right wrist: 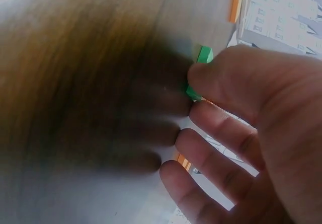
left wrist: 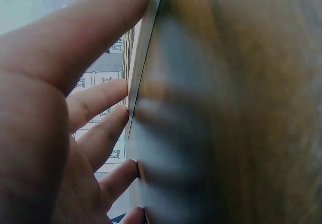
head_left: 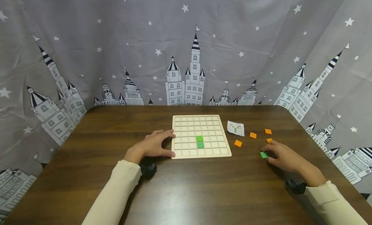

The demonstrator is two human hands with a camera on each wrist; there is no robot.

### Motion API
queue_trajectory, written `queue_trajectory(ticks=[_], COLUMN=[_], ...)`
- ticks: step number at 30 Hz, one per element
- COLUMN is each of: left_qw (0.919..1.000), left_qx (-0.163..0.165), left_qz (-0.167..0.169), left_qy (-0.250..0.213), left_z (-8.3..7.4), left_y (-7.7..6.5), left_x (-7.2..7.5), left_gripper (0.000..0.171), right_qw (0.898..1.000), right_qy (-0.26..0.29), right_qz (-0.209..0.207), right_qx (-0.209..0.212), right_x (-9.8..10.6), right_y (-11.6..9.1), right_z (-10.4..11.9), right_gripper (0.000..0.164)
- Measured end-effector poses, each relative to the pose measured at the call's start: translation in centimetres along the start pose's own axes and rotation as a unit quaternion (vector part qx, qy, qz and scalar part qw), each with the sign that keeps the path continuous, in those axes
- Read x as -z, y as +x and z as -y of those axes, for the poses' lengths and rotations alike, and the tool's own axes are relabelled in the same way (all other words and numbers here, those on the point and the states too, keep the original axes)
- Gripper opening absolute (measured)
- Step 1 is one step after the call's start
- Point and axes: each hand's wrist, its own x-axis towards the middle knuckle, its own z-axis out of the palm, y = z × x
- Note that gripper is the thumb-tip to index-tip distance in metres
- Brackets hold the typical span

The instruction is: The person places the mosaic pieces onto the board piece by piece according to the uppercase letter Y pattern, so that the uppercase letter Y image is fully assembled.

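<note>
A pale wooden grid board lies flat on the table, with two green tiles set in neighbouring squares, one behind the other. Against its left edge rests my left hand, thumb and fingers spread and fairly straight; the left wrist view shows the fingertips at the board's thin edge. Out to the right, my right hand pinches a loose green tile down at the tabletop. In the right wrist view, the thumb and index finger are on that tile, while the other fingers touch the table.
Several orange tiles lie scattered between the board and my right hand, one partly hidden by its fingers. A small paper card printed with a coloured grid lies just right of the board. A grey castle-patterned curtain hangs behind the brown table.
</note>
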Motion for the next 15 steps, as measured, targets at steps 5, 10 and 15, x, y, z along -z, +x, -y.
queue_trajectory(ticks=[5, 10, 15], left_qw=[1.0, 1.0, 1.0], left_qx=[0.004, 0.006, 0.003], left_qz=[-0.002, -0.002, 0.002], left_qy=[-0.003, -0.004, -0.002], left_z=[-0.1, 0.0, 0.0], left_y=[-0.3, -0.2, -0.2], left_x=[0.1, 0.2, -0.1], left_gripper=[0.079, 0.08, 0.08], right_qw=[1.0, 0.999, 0.998], right_qy=[-0.008, -0.025, -0.042], right_qz=[-0.004, -0.013, -0.004], right_qx=[-0.004, 0.023, 0.056], right_x=[0.0, 0.0, 0.2], right_y=[0.5, 1.0, 1.8], right_z=[0.1, 0.1, 0.4], right_gripper=[0.023, 0.018, 0.019])
